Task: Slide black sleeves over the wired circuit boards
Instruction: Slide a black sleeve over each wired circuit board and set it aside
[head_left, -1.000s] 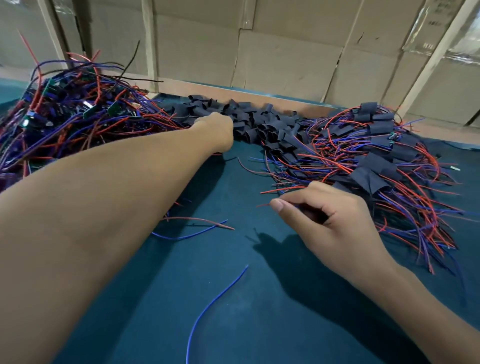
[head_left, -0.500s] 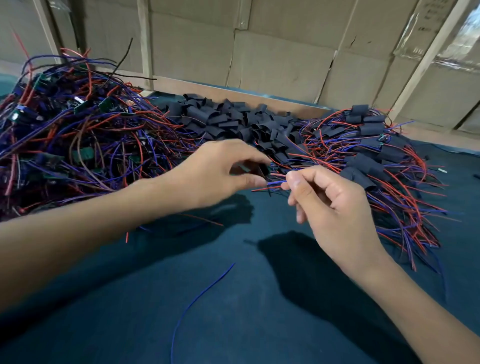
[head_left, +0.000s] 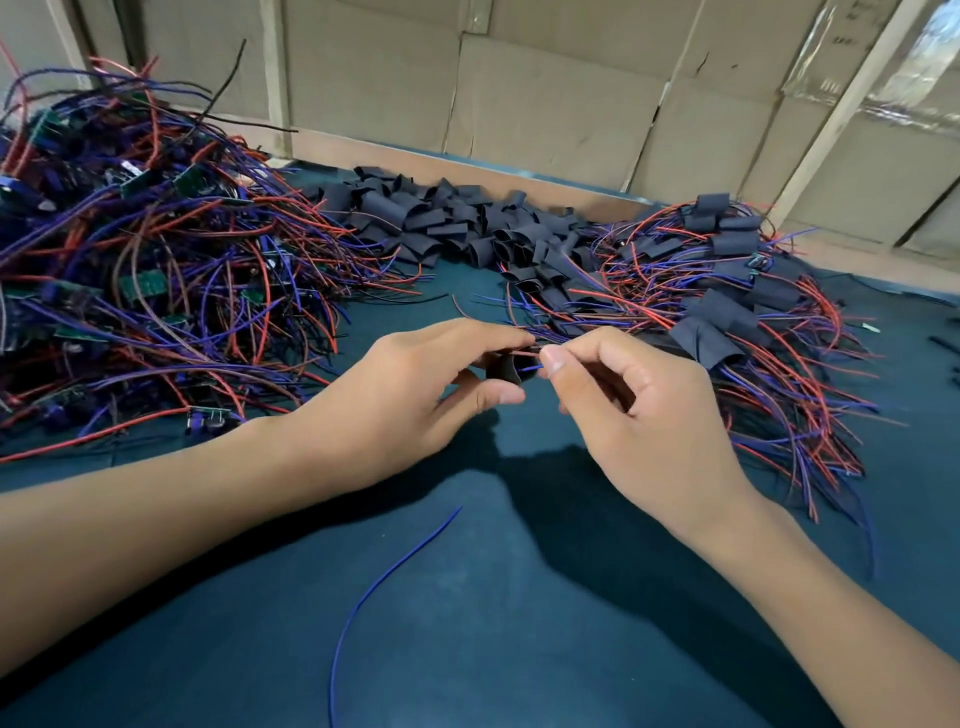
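Wire ends (head_left: 530, 360) now inside sleeve (head_left: 503, 368).

Bare boards (head_left: 140, 249) left, sleeves (head_left: 447, 218) behind, sleeved boards (head_left: 727, 291) right

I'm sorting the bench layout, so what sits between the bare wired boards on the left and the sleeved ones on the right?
In the head view, a heap of loose black sleeves lies along the back edge, between the unsleeved boards and the sleeved boards.
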